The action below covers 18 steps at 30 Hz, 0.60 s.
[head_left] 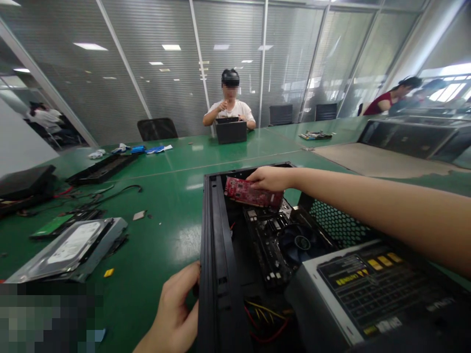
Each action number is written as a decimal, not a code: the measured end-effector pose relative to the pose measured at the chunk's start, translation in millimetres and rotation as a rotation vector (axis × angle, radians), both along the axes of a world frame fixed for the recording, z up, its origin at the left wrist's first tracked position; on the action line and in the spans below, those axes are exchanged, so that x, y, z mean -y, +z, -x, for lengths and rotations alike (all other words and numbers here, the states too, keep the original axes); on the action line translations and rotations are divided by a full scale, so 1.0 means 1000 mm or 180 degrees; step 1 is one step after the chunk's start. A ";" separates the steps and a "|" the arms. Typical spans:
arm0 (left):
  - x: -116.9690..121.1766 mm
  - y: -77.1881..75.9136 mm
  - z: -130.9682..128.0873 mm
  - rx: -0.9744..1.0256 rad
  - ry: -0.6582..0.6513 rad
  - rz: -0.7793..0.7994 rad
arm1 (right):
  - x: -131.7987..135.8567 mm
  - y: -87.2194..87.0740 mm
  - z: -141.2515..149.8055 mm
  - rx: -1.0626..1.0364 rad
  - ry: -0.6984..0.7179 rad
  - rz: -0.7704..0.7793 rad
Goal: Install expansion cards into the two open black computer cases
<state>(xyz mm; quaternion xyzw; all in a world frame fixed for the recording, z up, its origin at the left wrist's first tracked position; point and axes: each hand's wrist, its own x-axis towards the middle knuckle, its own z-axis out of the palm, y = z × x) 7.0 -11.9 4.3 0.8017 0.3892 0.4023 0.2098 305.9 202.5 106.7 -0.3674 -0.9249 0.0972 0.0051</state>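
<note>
An open black computer case (pixel 217 245) lies in front of me on the green table. My right hand (pixel 270 179) reaches across it and grips a red graphics card (pixel 250 192) by its upper edge, tilted over the far end of the case. Just nearer than the card is the motherboard (pixel 265 245) with a black cooling fan (pixel 300 240). A power supply (pixel 353 289) with a label sits at the near right. My left hand (pixel 174 306) has its fingers curled against the outer left side of the case; its fingertips are partly hidden.
Hard drives (pixel 75 245), a yellow piece (pixel 109 272) and loose cables (pixel 106 193) lie to the left. A black panel (pixel 103 166) and blue items (pixel 150 149) are farther back. A person (pixel 231 108) sits opposite with a black box (pixel 231 131). Another case (pixel 408 137) stands at right.
</note>
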 end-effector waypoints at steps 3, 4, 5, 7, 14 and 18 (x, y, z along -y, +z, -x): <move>0.000 -0.002 0.003 -0.0005 -0.0112 -0.0003 | 0.001 0.002 -0.003 0.0069 -0.0107 -0.0170; 0.000 -0.002 0.003 0.0014 -0.0159 -0.0021 | 0.001 0.002 -0.003 0.0185 -0.0160 -0.0326; 0.000 -0.003 0.004 0.0036 -0.0205 -0.0047 | 0.003 0.002 -0.002 0.0329 -0.0210 -0.0489; 0.000 -0.004 0.005 0.0066 -0.0253 -0.0095 | 0.006 0.000 0.002 0.0662 -0.0301 -0.0773; -0.003 -0.004 0.006 0.0011 -0.0231 -0.0122 | 0.021 -0.007 0.017 0.1493 -0.0443 -0.1008; -0.002 0.000 0.002 0.0066 -0.0144 -0.0123 | 0.023 -0.011 0.022 0.1608 -0.0544 -0.0957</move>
